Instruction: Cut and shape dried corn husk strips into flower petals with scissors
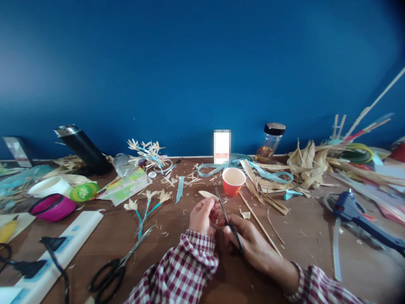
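Note:
My left hand [203,216] pinches a small pale leaf-shaped husk piece [208,194] and holds it up over the brown table [303,249]. My right hand [245,240] grips small black-handled scissors [226,215], whose blades point up toward the husk piece. The two hands sit close together at the table's middle. Both sleeves are red-and-white checked.
An orange paper cup [233,181] stands just behind the hands. Large black scissors [117,266] lie at the front left beside a white power strip [53,257]. A blue glue gun [360,217] lies right. Dried husks [310,166], blue ribbon [221,167], a jar [271,141] and a black flask [82,147] line the back.

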A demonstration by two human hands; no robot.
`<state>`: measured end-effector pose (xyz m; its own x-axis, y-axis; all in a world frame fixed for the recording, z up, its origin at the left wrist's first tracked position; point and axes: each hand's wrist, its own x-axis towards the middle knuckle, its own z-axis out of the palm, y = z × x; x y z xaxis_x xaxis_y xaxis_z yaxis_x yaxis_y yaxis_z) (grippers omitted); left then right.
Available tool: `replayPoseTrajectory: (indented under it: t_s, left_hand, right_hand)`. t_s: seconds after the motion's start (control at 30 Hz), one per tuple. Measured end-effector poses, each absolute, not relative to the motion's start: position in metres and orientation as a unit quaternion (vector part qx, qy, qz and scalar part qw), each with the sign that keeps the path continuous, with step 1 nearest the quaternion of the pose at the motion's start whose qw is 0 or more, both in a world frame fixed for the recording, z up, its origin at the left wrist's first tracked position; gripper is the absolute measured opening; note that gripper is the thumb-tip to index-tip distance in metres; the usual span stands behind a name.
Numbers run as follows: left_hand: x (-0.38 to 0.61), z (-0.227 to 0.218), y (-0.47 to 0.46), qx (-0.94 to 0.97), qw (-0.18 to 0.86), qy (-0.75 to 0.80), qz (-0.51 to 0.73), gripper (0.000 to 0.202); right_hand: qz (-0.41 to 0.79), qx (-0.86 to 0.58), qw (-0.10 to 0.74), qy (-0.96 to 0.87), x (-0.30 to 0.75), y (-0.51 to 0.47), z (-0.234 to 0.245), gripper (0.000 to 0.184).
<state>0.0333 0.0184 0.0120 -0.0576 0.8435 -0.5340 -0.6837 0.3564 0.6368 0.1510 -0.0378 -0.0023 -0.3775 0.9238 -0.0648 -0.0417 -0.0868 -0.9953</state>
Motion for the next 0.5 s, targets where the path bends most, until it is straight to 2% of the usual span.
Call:
replayPoseTrajectory:
  t_s: [0.5]
  left_hand:
    - [0.0398,0.0079,0.0183,0.061,0.673,0.449,0.584,0.010]
  right_hand:
    - [0.623,-0.409,0.394,-0.538,0.1485,-0.0376,-0.0016,0.031]
